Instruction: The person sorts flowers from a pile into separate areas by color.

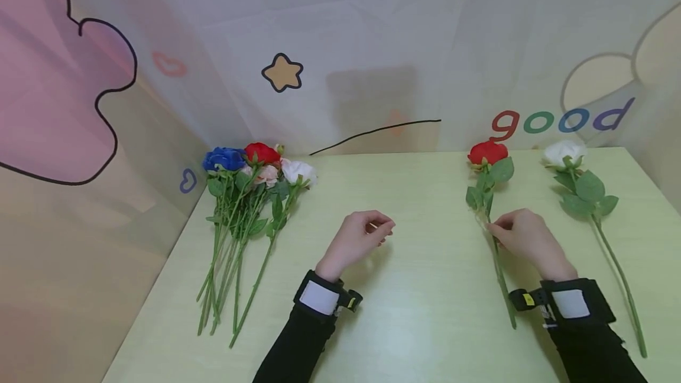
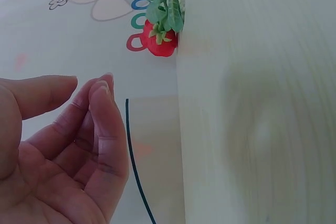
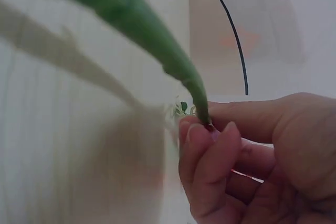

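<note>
My right hand (image 1: 527, 240) pinches the green stem of a red rose (image 1: 487, 151) between thumb and fingertips, just below its leaves. The bloom points to the back of the table, and the stem's lower end comes toward me. Up close in the right wrist view, the stem (image 3: 152, 38) runs into the pinch, its shadow falling on the tabletop. My left hand (image 1: 359, 238) hovers over the middle of the table with fingers loosely bent and nothing in them. The left wrist view shows a gap between its thumb and fingertips. To the right of my right hand lies a white rose (image 1: 565, 152).
On the left lies a bunch of long-stemmed flowers, with a blue rose (image 1: 223, 159), another red rose (image 1: 262, 153), a pink bloom (image 1: 268, 176) and another white rose (image 1: 298, 171). A printed cloth backdrop (image 1: 372, 34) rises behind the pale table (image 1: 409, 324).
</note>
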Demonstrator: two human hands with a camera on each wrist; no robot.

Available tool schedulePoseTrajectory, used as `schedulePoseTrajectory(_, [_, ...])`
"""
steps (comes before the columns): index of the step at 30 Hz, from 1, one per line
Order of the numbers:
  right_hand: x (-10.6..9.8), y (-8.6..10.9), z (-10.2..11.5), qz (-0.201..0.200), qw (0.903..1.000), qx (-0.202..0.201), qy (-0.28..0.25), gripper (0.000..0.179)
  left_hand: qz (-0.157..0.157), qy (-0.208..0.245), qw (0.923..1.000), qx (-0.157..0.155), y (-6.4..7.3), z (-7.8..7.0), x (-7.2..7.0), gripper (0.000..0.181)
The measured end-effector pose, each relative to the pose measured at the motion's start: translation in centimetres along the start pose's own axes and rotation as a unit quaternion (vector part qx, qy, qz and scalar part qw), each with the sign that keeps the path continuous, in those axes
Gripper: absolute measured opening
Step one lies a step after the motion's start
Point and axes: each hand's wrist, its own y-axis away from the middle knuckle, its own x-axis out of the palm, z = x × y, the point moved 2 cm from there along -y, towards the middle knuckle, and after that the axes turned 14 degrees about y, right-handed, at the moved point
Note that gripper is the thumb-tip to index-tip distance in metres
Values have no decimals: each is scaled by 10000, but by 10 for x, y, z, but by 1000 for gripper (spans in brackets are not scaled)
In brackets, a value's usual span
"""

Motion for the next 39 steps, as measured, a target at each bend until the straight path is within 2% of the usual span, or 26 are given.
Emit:
schedulePoseTrajectory(5, [0,2,0,87,9999,27,91,38,-3,-28,10000,16,0,-1,1,27])
schedulePoseTrajectory(11, [-8,8,3,396,9991,56,108,47,-8,-41,10000,34,1,-1,0,26])
schedulePoseTrajectory(19, [-5,7,4,743,9970,-179,-104,39,16,47,10000,5,1,-2,0,26])
schedulePoseTrajectory(39, [-3,4,-4,520,9983,92,-231,38,-31,27,10000,24,2,-1,-4,26])
